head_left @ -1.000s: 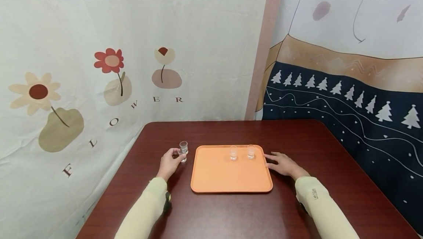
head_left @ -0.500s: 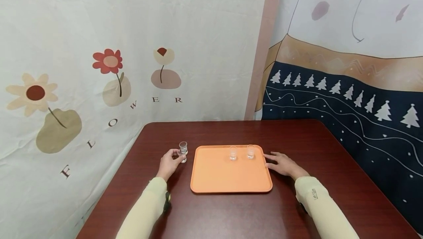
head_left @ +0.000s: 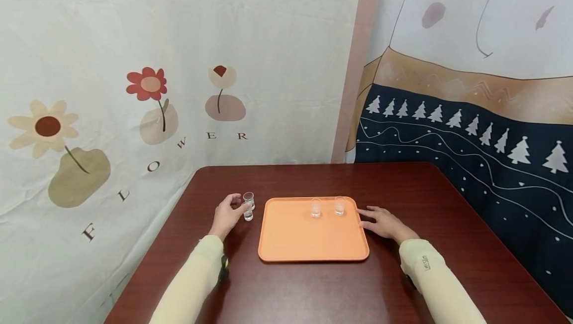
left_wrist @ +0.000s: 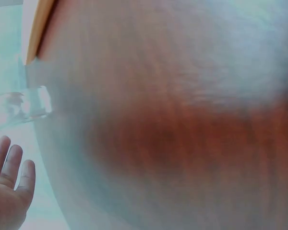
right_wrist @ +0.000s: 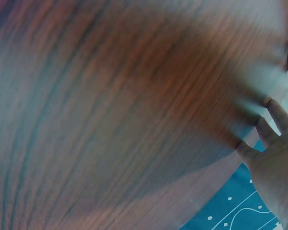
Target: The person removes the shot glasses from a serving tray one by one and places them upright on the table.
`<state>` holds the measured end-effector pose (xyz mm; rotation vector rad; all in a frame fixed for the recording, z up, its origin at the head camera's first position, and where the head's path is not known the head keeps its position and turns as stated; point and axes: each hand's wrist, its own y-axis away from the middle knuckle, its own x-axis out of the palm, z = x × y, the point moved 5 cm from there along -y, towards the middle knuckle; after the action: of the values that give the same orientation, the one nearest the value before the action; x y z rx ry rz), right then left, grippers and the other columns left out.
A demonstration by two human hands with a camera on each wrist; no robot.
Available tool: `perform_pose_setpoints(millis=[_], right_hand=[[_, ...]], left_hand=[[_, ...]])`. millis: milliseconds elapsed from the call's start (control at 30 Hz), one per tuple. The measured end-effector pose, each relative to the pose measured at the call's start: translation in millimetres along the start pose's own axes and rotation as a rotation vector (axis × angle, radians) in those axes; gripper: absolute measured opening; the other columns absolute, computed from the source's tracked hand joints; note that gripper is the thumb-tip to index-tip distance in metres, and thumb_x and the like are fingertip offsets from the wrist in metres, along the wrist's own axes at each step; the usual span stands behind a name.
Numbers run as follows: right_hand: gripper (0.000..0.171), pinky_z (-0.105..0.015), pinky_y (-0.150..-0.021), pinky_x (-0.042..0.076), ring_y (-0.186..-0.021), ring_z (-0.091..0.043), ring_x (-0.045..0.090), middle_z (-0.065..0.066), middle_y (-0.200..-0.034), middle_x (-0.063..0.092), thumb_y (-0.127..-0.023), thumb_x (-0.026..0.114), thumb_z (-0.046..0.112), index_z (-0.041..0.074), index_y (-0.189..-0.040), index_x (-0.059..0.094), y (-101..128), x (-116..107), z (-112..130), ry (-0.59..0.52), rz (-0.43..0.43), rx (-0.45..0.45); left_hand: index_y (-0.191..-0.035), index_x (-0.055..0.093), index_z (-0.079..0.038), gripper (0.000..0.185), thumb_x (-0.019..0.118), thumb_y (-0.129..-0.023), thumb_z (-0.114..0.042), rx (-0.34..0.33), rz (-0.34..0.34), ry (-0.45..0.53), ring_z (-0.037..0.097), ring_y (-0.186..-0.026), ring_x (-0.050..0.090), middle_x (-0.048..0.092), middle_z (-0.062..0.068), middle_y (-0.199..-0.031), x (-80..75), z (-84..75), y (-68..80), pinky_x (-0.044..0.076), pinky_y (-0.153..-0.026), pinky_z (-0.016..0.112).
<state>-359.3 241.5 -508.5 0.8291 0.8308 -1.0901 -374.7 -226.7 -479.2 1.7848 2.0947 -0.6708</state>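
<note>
Two small clear shot glasses stand on the table left of the tray. The nearer shot glass partly hides the farther shot glass. My left hand is just left of them, fingers loosely spread and thumb close to the nearer glass. In the left wrist view, a gap separates the visible fingers from a clear glass. An orange tray bears two more shot glasses, one near its far middle and one toward its far right. My right hand rests with fingers extended at the tray's right edge.
The dark red-brown wooden table has rounded far corners. Behind it hangs a pale cloth with printed flowers. A dark blue cloth with white trees hangs along the right side.
My left hand has let go of the nearer shot glass, its fingers spreading and drawing slightly left. The glass stands upright in front of the other. My right hand and the tray stay put.
</note>
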Motion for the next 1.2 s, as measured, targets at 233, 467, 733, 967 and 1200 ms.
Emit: perform_pose_setpoints(millis=[233,467,733,967,1200], right_hand=[[0.057,-0.071,-0.103,0.027,-0.137,-0.053,0.028,-0.029,-0.151,0.034,-0.098,0.059,0.043,0.018,-0.149,0.048,0,0,-1,-0.008,0.001,0.006],[0.057,-0.07,-0.104,0.028,-0.138,-0.053,0.028,-0.028,-0.152,0.034,-0.099,0.06,0.043,0.018,-0.149,0.048,1,0,-1,0.002,0.006,0.006],[0.058,-0.07,-0.103,0.028,-0.138,-0.053,0.028,-0.029,-0.152,0.034,-0.098,0.06,0.043,0.018,-0.149,0.047,2,-1,1,0.005,0.004,-0.002],[0.058,-0.071,-0.103,0.028,-0.138,-0.053,0.028,-0.028,-0.152,0.035,-0.098,0.06,0.044,0.019,-0.149,0.048,2,0,0,0.002,0.0,-0.002],[0.056,-0.071,-0.103,0.028,-0.138,-0.052,0.028,-0.028,-0.152,0.034,-0.099,0.06,0.041,0.019,-0.149,0.047,2,0,1,-0.002,0.0,-0.006]], left_hand=[[-0.138,0.051,-0.002,0.061,0.073,-0.091,-0.035,0.04,0.027,-0.006,0.035,-0.121,0.053,0.057,0.021,-0.129,0.7,-23.3,-8.0,0.042,-0.102,0.049],[-0.139,0.05,-0.006,0.063,0.074,-0.09,-0.037,0.034,0.066,0.061,0.038,-0.127,0.051,0.054,0.02,-0.136,12.6,-44.7,-13.6,0.042,-0.104,0.049],[-0.138,0.053,-0.009,0.058,0.074,-0.091,-0.035,0.086,0.07,0.053,0.036,-0.122,0.054,0.057,0.016,-0.134,33.8,-65.2,-12.8,0.047,-0.096,0.049],[-0.139,0.053,-0.013,0.058,0.073,-0.091,-0.038,0.073,0.092,0.029,0.032,-0.124,0.051,0.058,0.009,-0.133,59.2,-75.6,-9.3,0.042,-0.099,0.053],[-0.138,0.054,-0.01,0.057,0.075,-0.09,-0.034,0.089,0.123,0.074,0.032,-0.124,0.053,0.058,0.012,-0.132,81.9,-87.3,-1.6,0.046,-0.098,0.049]])
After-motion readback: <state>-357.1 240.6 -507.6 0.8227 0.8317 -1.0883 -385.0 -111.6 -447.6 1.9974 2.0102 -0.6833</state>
